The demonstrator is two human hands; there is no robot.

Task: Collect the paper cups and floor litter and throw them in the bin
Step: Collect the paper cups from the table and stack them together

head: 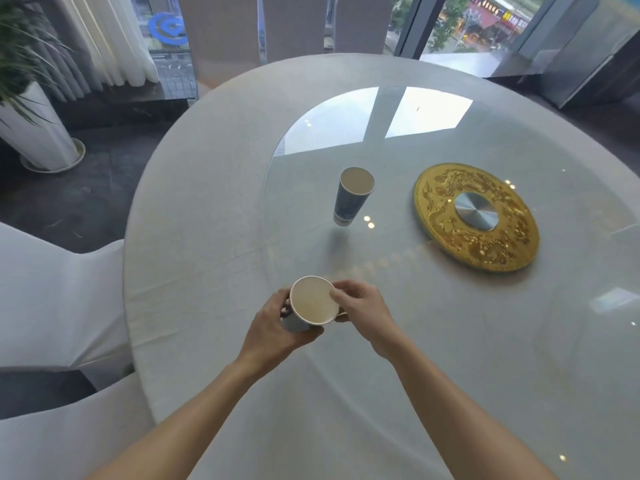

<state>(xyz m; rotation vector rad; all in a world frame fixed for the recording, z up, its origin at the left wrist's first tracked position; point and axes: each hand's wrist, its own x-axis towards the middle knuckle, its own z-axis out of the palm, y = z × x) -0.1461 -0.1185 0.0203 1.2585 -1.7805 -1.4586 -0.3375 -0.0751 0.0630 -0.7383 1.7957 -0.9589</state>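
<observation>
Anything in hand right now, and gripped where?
One paper cup: left hand wraps its side wall, right hand pinches the rim.

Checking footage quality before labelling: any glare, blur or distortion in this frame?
Head view: window glare and small light spots on the glass top; wide-angle bending of the table edge; mild softness overall; both cups, held and standing, readable.

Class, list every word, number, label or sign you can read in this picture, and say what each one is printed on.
Nothing can be read with certainty.
Standing paper cup: pale label near its base, too blurred.
Shop signs outside the window: coloured characters, too small and blurred.
Blue round logo on the glass: a symbol, no letters legible.
</observation>
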